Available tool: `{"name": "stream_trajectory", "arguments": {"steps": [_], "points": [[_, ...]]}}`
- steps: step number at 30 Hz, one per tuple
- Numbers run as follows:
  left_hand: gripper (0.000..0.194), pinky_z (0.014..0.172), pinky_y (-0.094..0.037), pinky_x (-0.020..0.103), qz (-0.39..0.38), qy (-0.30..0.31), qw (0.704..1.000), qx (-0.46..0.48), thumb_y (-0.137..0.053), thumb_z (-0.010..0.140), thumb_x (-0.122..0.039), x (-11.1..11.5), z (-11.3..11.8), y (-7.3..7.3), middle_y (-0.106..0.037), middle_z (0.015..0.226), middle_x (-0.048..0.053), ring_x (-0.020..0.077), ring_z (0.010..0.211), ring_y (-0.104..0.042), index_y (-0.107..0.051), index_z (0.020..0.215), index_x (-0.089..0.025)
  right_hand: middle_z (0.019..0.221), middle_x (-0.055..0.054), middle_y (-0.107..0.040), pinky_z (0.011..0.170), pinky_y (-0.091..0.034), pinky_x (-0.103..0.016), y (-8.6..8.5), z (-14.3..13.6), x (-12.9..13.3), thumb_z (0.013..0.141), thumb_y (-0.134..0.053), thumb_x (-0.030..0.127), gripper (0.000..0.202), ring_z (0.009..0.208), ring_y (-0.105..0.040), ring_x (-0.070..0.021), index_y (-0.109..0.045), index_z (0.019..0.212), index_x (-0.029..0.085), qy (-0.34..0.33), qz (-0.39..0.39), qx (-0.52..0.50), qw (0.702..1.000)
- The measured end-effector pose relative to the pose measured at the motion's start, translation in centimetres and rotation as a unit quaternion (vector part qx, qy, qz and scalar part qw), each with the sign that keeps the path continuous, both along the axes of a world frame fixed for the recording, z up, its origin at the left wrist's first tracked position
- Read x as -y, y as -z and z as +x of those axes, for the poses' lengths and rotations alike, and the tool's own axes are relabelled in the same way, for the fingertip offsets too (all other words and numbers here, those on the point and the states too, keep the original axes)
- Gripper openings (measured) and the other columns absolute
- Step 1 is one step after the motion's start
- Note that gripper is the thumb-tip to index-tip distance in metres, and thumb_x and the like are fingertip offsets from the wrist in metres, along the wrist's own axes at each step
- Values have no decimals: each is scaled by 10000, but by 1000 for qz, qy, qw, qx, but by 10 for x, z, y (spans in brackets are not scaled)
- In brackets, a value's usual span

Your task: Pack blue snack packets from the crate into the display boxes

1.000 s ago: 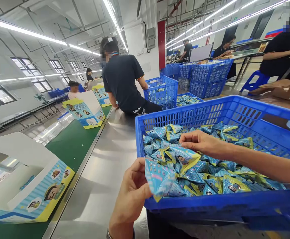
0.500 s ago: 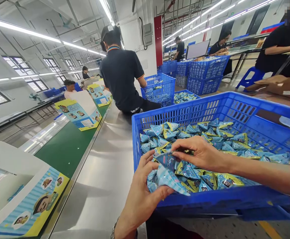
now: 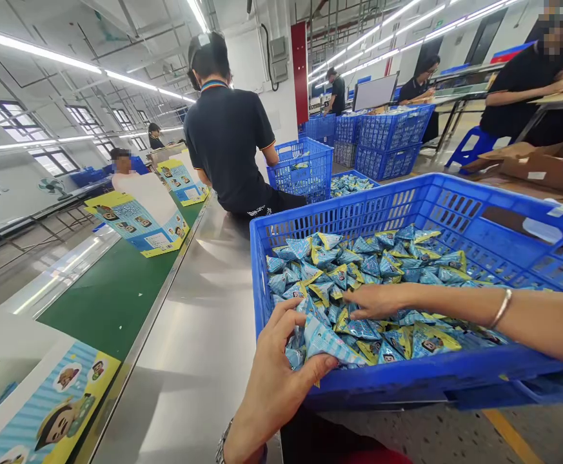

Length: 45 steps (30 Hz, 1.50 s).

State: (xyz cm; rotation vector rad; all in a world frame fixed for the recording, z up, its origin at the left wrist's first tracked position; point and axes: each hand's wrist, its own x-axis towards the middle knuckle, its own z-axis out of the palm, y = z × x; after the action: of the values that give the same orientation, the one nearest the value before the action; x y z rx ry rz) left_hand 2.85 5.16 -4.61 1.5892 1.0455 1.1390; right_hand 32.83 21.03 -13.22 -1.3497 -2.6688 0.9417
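My left hand (image 3: 286,361) is closed around a blue striped triangular packet (image 3: 330,345) at the near left corner of the blue crate (image 3: 382,385). Inside the crate lie several blue and yellow triangular packets (image 3: 436,341). My right hand (image 3: 375,301), with a bracelet at the wrist, reaches low over these packets. Its fingertips point left and touch or almost touch the pile; whether they grip a packet cannot be made out.
A steel table (image 3: 189,322) runs along the left, beside a green conveyor (image 3: 102,309) bearing printed open boxes (image 3: 146,225). Ahead, a person (image 3: 233,135) sits by another blue crate (image 3: 305,171). More people and stacked crates stand behind.
My right hand has left the packet in my left hand and moved down onto the pile. My left hand still holds its packet. The view has shifted slightly, and the near box sits lower left.
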Motion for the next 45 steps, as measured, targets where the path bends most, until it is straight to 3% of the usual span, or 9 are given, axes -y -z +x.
{"name": "stream_trajectory", "arguments": {"steps": [5, 9, 13, 17, 22, 27, 34, 41, 45], "points": [[288, 1119, -522, 464, -13, -1, 1000, 26, -1001, 818, -347, -5, 2, 0, -684, 1451, 157, 425, 1423, -609, -800, 993, -238, 616, 54, -449, 699, -519, -381, 27, -3, 7, 730, -840, 431, 378, 645, -547, -211, -505, 672, 264, -25, -27, 42, 998], [312, 1069, -557, 422, -15, -10, 998, 67, -1017, 801, -330, -7, 5, 2, -684, 1442, 146, 394, 1361, -651, -792, 988, -223, 628, 6, -486, 685, -493, -389, -16, -3, -11, 812, -754, 691, 505, 666, -539, -231, -549, 665, 254, -22, -33, -29, 999], [319, 1038, -570, 359, -7, -34, 981, 188, -1004, 852, -374, -8, 9, 2, -710, 1367, 114, 316, 1275, -685, -788, 1023, -214, 771, -22, -581, 595, -448, -329, -65, 10, -19, 1024, -378, 913, 780, 651, -492, -191, -700, 902, 213, 22, -51, -126, 990], [344, 1042, -583, 360, -15, -70, 959, 276, -1013, 870, -384, -8, 11, 1, -753, 1255, 81, 272, 1205, -697, -793, 1077, -220, 696, 17, -495, 581, -322, -308, -79, 13, -14, 890, -676, 958, 768, 640, -406, -161, -766, 869, 195, 56, -29, -168, 984], [390, 896, -618, 307, -26, -78, 949, 305, -1037, 844, -415, -9, 11, 1, -793, 1065, 55, 210, 996, -713, -804, 1077, -206, 665, 46, -420, 600, -272, -311, -70, 6, -12, 854, -717, 963, 764, 637, -346, -161, -774, 860, 201, 76, -40, -196, 977], [343, 877, -630, 284, -32, -67, 947, 313, -1028, 854, -371, -11, 12, 1, -811, 1041, 49, 192, 957, -733, -812, 1060, -202, 742, 8, -533, 658, -421, -333, -57, 0, -6, 954, -577, 905, 686, 699, -508, -198, -554, 782, 241, 81, -64, -223, 969], [351, 934, -632, 299, -42, -52, 947, 316, -1020, 864, -342, -11, 12, 2, -818, 1131, 61, 208, 1040, -745, -814, 1113, -206, 910, -47, -685, 802, -534, -387, -27, -34, 18, 806, -732, 468, 274, 845, -617, -256, -627, 922, 244, -57, -76, -158, 983], [372, 980, -604, 333, -36, -65, 956, 285, -1028, 850, -376, -11, 10, 2, -802, 1110, 72, 226, 1050, -727, -808, 1085, -190, 1134, -86, -732, 865, -539, -372, -22, -44, 44, 951, -679, 578, 646, 972, -676, -280, -665, 1483, 211, -192, -109, -96, 971], [386, 942, -617, 335, -42, -59, 956, 284, -1019, 865, -380, -12, 9, 5, -794, 1135, 76, 236, 1064, -721, -801, 1124, -194, 917, -49, -663, 704, -458, -339, -8, -44, 46, 973, -630, 540, 453, 809, -607, -254, -694, 1252, 189, -170, -95, -64, 979]]}}
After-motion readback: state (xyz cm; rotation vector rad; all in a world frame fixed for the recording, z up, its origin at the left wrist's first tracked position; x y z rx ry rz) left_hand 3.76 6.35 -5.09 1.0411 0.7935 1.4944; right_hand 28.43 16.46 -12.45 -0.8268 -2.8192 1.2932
